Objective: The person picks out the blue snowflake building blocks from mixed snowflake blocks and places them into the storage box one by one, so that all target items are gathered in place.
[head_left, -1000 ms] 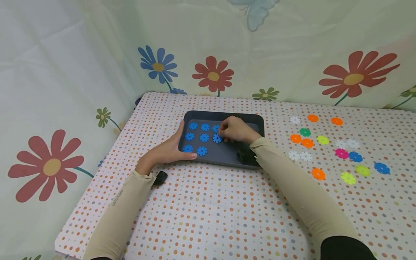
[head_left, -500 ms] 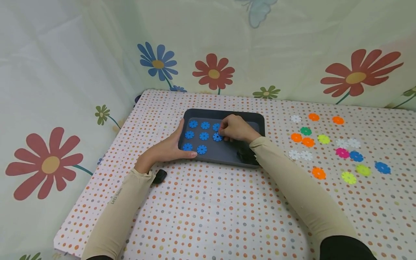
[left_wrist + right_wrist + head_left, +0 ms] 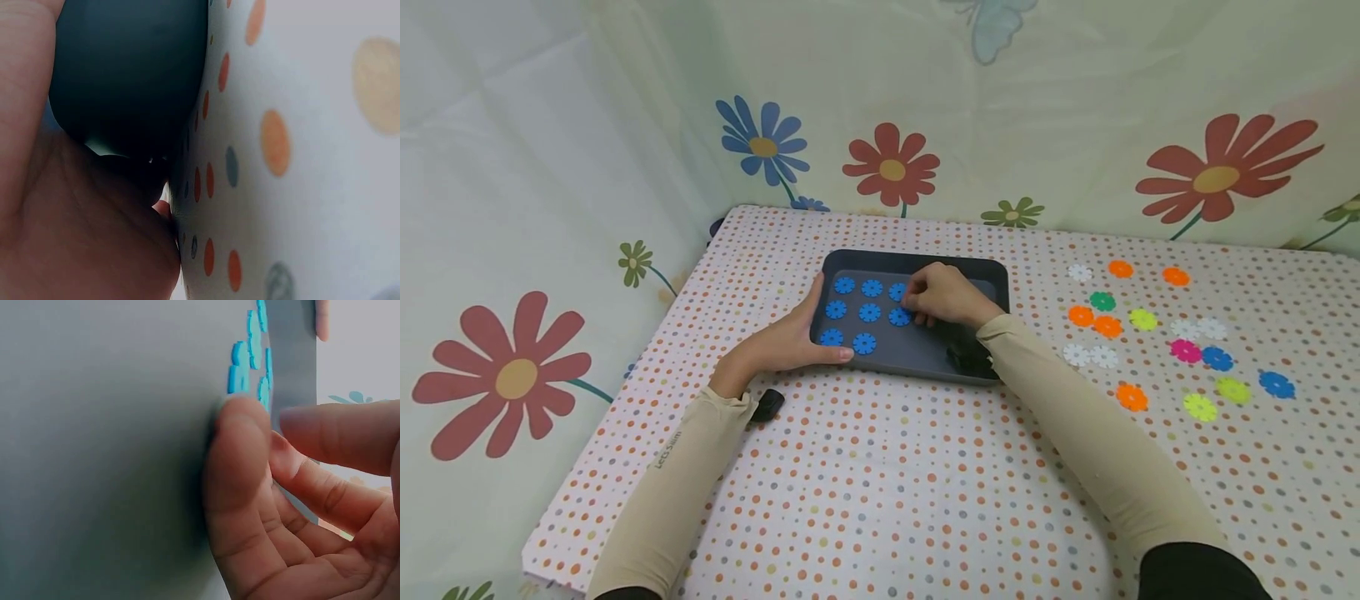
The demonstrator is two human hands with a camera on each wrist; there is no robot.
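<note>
A dark grey tray (image 3: 910,360) lies on the table with several blue notched building discs, shaped like snowflakes, in it. My left hand (image 3: 782,343) rests around the tray's near left corner, thumb straight along the front side and fingers along the left side. In the left wrist view, the tray's dark outer wall (image 3: 134,69) is beside the thumb. My right hand (image 3: 946,295) reaches over the tray with bent fingers, pinching the right edge of a blue disc (image 3: 898,317) in the middle row. The right wrist view shows the thumb tip right at the blue discs (image 3: 237,372).
Loose discs in orange, white, green, yellow, pink and blue are spread over the table right of the tray, among them a pink disc (image 3: 1186,351). Dotted cloth (image 3: 880,483) covers the table. A flowered curtain (image 3: 1075,108) hangs behind and at the left.
</note>
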